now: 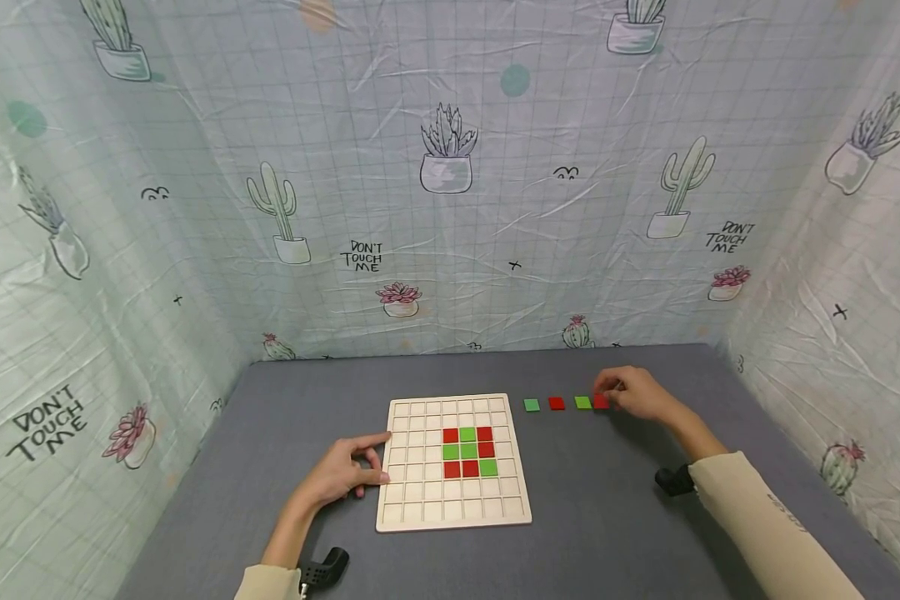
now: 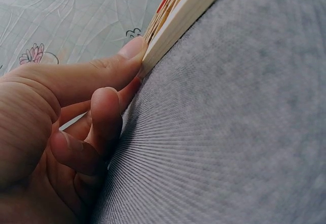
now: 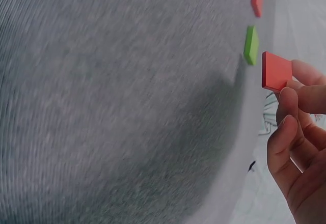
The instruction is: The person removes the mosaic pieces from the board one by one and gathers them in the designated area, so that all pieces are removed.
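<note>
A pale wooden grid board [image 1: 416,500] lies on the grey table, bearing a three-by-three block of red and green square tiles [image 1: 468,451]. My left hand [image 1: 340,469] is at the board's left side, thumb and index fingertips apart along that edge, the other fingers bent. In the left wrist view the thumb [image 2: 114,74] touches the board edge [image 2: 175,28]. My right hand [image 1: 640,393] pinches a red square tile [image 3: 276,71] between thumb and fingers, above the table, beside a light green tile [image 1: 582,402].
Left of that tile, a red tile [image 1: 557,403] and a darker green tile [image 1: 532,405] continue the row, right of the board. Cloth walls [image 1: 450,225] printed with cacti enclose the table [image 1: 600,517] at the back and both sides.
</note>
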Tool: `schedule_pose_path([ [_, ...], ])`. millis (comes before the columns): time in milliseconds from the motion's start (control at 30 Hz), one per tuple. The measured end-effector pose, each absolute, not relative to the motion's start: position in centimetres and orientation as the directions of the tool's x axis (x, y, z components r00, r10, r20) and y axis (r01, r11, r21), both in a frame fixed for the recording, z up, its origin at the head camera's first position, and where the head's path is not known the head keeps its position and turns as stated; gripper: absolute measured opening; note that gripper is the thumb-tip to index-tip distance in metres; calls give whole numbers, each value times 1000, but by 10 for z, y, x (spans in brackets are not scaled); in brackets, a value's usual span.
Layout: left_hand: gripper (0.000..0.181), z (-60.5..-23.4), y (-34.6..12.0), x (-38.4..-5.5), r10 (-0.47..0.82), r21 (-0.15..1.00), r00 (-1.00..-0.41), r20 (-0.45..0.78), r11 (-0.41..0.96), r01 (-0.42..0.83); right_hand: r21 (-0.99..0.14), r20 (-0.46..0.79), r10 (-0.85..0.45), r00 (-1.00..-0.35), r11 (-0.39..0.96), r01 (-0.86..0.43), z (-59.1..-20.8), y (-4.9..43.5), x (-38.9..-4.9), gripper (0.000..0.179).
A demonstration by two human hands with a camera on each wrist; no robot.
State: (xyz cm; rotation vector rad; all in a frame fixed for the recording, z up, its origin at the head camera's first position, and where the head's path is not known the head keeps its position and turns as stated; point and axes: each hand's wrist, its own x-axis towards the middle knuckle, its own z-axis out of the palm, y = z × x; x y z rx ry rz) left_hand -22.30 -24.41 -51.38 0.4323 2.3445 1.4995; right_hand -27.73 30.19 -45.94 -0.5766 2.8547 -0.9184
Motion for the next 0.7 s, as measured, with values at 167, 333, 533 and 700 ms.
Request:
schedule_pose_path([
  [167, 76, -516, -245, -225, 421, 905, -901, -109, 416, 85, -563, 17, -358, -933, 768, -305, -463, 310, -279, 21],
  [333, 77, -517, -246, -226, 418, 904, -902, -104, 419, 90, -565, 8, -348, -937, 772, -292, -467, 312, -280, 22],
  [533, 77, -519, -247, -227, 433, 905, -896, -94, 413, 105, -565, 13, -323, -946, 779, -273, -476, 316, -280, 21],
  [700, 76, -519, -247, -227, 427, 903, -899, -101, 418, 97, -569, 40, -299, -954, 778, -267, -481, 317, -280, 18],
])
